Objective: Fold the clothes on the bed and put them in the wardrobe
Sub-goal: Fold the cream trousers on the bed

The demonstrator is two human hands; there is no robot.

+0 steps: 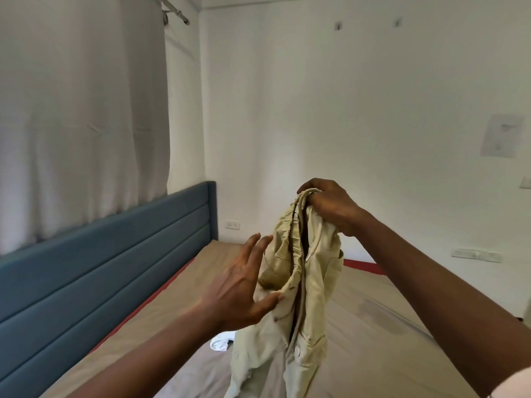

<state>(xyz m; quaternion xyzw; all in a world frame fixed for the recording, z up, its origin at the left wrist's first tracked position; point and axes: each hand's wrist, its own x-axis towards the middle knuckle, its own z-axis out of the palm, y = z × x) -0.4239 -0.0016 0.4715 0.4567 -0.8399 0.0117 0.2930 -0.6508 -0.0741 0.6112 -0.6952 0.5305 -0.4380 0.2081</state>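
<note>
Your left hand (241, 285) is closest, its fingers (254, 249) spread wide, the thumb touching the tan pants (310, 282). Up at 1 o'clock your right hand (330, 208) has its fingers curled tight round the waistband (297, 216), holding the pants up above the bed (388, 326). A small white cloth (219, 344) lies on the bed at 7 o'clock from the pants.

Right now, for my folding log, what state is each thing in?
Trousers: unfolded, held up by the waistband, hanging above the bed.
Right hand: grips the waistband.
Left hand: open, fingers spread, thumb on the trousers.
White garment: crumpled on the bed, partly hidden by the trousers.
Bed: covered by a sheet, lightly creased.
Curtain: drawn shut.
</note>
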